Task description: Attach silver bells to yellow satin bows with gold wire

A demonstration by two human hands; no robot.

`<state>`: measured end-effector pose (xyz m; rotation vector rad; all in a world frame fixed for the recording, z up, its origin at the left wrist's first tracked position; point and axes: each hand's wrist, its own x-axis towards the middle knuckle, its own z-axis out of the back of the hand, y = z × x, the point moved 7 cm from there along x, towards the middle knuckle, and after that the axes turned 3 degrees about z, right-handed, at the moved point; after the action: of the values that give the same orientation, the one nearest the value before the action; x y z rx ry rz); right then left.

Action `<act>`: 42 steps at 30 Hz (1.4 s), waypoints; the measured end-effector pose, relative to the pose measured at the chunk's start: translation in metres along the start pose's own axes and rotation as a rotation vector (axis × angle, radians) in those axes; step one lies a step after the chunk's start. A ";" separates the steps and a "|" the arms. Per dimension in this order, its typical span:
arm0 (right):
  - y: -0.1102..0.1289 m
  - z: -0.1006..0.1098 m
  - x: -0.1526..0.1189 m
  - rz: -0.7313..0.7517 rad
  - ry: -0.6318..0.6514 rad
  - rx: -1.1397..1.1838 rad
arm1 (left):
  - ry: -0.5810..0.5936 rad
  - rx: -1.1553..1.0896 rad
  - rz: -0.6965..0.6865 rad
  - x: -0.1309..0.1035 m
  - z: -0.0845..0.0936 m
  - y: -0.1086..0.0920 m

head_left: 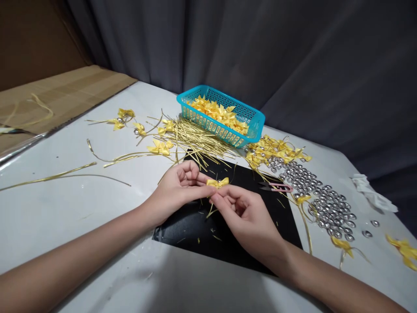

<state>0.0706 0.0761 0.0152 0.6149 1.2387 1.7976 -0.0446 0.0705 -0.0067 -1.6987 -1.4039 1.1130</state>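
Note:
Above a black mat (195,230), my two hands meet around a small yellow ribbon bow (223,182). My left hand (182,184) pinches its left side between thumb and forefinger, the other fingers curled in. From the right, my right hand (243,208) pinches at the bow's lower edge, fingertips touching those of the left. A bit of gold cord (211,213) hangs below the fingertips. Something shiny shows at the bow's middle, partly hidden. Pink-handled thread snips (280,187) lie right of my right hand, on the mat's edge.
A blue basket (211,126) of yellow bows stands at the back. Gold cord pieces (198,139) are heaped before it. Finished-looking bows with cords (276,150) and many silver bells or beads (325,200) spread at right. Cardboard (71,93) lies at left; a white tissue (373,193) at right.

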 end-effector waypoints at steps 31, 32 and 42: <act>0.004 0.003 -0.002 0.189 -0.105 -0.189 | -0.075 0.017 -0.020 -0.005 0.000 0.004; 0.003 0.003 -0.002 0.189 -0.109 -0.193 | -0.076 0.019 -0.022 -0.005 -0.001 0.004; 0.009 0.004 -0.004 0.282 -0.146 -0.177 | -0.115 -0.004 -0.045 -0.011 -0.004 -0.001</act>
<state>0.0725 0.0733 0.0251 0.8350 0.9178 2.0272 -0.0425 0.0597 -0.0020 -1.6199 -1.5078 1.2000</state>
